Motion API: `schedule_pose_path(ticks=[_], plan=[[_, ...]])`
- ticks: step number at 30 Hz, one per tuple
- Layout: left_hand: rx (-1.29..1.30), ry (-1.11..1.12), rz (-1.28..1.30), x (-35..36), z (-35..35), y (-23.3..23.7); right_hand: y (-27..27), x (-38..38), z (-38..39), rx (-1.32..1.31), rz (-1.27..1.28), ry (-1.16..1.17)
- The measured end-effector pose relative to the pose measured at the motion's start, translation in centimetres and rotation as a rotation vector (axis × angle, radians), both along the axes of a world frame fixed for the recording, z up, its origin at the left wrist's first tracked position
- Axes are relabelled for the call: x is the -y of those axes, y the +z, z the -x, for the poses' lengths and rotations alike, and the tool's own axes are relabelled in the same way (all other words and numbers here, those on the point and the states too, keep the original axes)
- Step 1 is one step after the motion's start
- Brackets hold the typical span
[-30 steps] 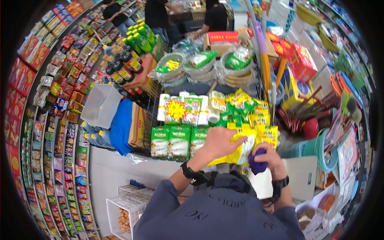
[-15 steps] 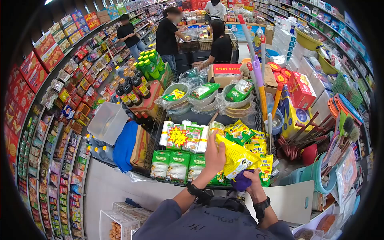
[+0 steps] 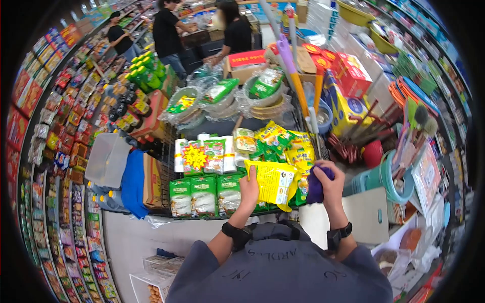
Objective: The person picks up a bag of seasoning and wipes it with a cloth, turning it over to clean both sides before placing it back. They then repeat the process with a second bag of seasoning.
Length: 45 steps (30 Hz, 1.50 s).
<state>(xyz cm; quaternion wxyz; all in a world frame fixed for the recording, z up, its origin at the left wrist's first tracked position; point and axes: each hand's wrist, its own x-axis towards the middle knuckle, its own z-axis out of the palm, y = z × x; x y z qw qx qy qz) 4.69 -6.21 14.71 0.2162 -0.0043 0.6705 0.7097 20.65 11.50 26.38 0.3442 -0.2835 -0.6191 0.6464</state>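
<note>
My left hand (image 3: 249, 188) is closed on the left edge of a yellow packet (image 3: 273, 183), whose printed back faces me. A bunched purple cloth (image 3: 320, 184) is gripped in my right hand (image 3: 331, 185), just right of the packet and apart from it. Beneath and behind them lie more yellow and green packets (image 3: 301, 154) in the display bin. Green bags of white noodles (image 3: 204, 195) stand in a row left of my left hand. Behind these are white rolls with a green label and a yellow starburst (image 3: 195, 157).
Plastic-wrapped bowls (image 3: 178, 103) holding green packets stand at the back of the bin. Long mop handles (image 3: 295, 83) rise at its right. A blue cloth (image 3: 133, 183) hangs at the left, near a clear tub (image 3: 107, 160). Several people stand further off.
The purple cloth has moved right, away from the packet. The packet has turned more level in my left hand. My view has shifted, so the scene sits further left.
</note>
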Motion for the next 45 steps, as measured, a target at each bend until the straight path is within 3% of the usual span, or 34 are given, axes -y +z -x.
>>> schedule_pose_path(ticks=[3,6,8,10,11,12,15,17,18,20,21,24,27,28,29,32,34,36,42,45], plan=[[0.085,-0.09,0.099,-1.0,-1.3,-1.0,0.2,0.0,0.4,0.109,-0.483,-0.074],[0.051,-0.148,-0.099,-3.3,-3.6,0.6,-0.4,3.4,2.4,0.116,-0.607,0.004],[0.02,-0.096,-0.132,-4.1,-4.3,1.5,-0.6,4.9,2.9,0.304,-0.799,0.026],[-0.103,-0.178,-0.178,-4.5,-4.2,3.3,-3.1,5.0,2.4,0.283,-0.727,-0.019],[0.022,-0.377,-0.284,-3.8,-2.5,0.9,-3.9,4.7,1.5,0.302,-0.729,-0.039],[0.187,-0.298,-0.414,-4.0,-3.3,4.8,-4.4,4.1,0.4,0.361,-0.718,-0.045],[0.243,-0.334,-0.431,-3.9,-3.3,6.1,-4.2,3.6,-1.5,0.404,-0.591,-0.115],[-0.193,-0.482,-0.225,-3.5,-3.6,4.8,-3.7,4.0,-1.5,0.361,-0.451,-0.205],[-0.184,-0.492,-0.224,-3.4,-3.9,3.8,-3.1,4.6,-0.8,0.37,-0.446,-0.213],[-0.545,-0.638,-0.01,-3.2,-5.2,1.2,-1.8,6.4,1.1,0.268,-0.387,-0.244],[-0.359,-0.669,-0.227,-3.1,-6.0,0.0,-0.3,7.5,1.8,0.264,-0.433,-0.209],[-0.199,-0.56,-0.372,-1.6,-6.8,3.2,-1.1,9.3,2.0,0.227,-0.645,-0.165],[-0.158,-0.55,-0.312,0.5,-5.7,4.0,-2.7,10.7,1.2,0.231,-0.685,-0.177],[-0.165,-0.54,-0.28,1.1,-5.6,3.7,-3.0,10.9,1.0,0.242,-0.684,-0.175],[0.008,-0.504,-0.336,1.4,-5.8,3.1,-3.3,11.2,0.7,0.255,-0.6,-0.188],[0.047,-0.598,-0.351,2.7,-5.6,3.3,-3.9,12.0,-0.1,0.341,-0.472,-0.209],[-0.014,-0.639,-0.316,2.9,-5.7,2.3,-4.2,12.7,0.2,0.41,-0.33,-0.207],[-0.321,-0.626,-0.222,2.8,-6.1,0.8,-4.2,13.1,0.8,0.358,-0.438,-0.169],[-0.226,-0.699,-0.243,3.1,-5.4,2.2,-3.0,14.8,2.1,0.256,-0.515,-0.219],[-0.582,-0.524,-0.188,2.7,-5.7,1.3,-3.2,15.7,2.0,0.257,-0.676,-0.183]])
